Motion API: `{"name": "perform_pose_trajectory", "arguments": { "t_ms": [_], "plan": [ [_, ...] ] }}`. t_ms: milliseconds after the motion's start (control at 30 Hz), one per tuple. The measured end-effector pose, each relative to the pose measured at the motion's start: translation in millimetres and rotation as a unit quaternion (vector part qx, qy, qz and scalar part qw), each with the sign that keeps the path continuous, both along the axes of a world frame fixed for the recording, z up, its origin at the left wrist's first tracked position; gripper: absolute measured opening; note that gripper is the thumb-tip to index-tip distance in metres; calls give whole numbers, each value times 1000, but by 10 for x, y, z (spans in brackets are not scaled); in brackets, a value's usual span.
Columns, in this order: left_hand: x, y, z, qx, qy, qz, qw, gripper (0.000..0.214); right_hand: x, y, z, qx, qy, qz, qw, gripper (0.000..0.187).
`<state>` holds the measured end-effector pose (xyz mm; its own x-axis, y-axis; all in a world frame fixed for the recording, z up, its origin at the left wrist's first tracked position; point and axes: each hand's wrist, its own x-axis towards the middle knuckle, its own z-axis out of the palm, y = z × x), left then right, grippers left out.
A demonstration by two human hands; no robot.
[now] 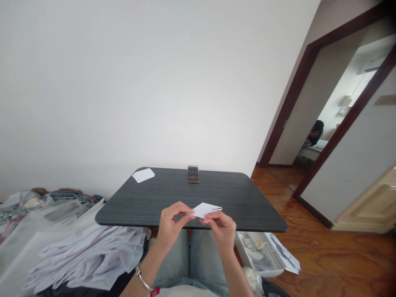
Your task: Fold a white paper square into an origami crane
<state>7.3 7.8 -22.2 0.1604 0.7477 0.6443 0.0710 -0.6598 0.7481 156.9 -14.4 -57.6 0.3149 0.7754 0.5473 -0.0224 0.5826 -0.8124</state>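
Note:
A folded piece of white paper (202,209) is held up over the front edge of the dark table (161,190). My left hand (173,219) pinches its left corner between thumb and fingers. On the right side, my right hand (220,226) grips the paper's lower edge, thumb and fingertips closed on it. The paper comes to a point at the right, where a dark slit or gap shows between its layers. A few white sheets (144,175) lie at the table's far left corner.
A phone (193,174) leans upright at the table's back edge, near the white wall. Left of the table are piled clothes and plastic bags (55,210), with white cloth (93,255) in front. An open box (258,253) sits on the floor at right. Beyond a doorway, a person (315,132) appears.

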Motion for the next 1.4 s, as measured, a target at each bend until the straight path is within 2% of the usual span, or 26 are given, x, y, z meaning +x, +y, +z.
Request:
{"name": "perform_pose_trajectory", "arguments": {
  "t_ms": [133,367,533,733,933,1200,1400],
  "plan": [
    [14,9,-18,-63,-11,-29,998,8,8,-8,3,1,-4,-5,1000,5],
    [-31,22,1,-29,2,-20,999,10,1,1,38,-29,33,89,995,10],
    [-42,12,32,-30,24,-18,999,13,-11,4,44,-27,28,65,997,11],
    [12,-10,33,-101,-44,-46,993,16,-32,-23,82,-20,45,60,997,11],
    [35,-31,38,-170,-72,-69,980,15,-59,-35,124,-47,68,71,994,14],
    [48,-33,62,-177,-49,-59,981,17,-87,-14,144,-83,76,49,992,22],
    [42,-21,55,-209,-53,-62,975,19,-74,-2,127,-87,58,15,994,23]
  ]
}}
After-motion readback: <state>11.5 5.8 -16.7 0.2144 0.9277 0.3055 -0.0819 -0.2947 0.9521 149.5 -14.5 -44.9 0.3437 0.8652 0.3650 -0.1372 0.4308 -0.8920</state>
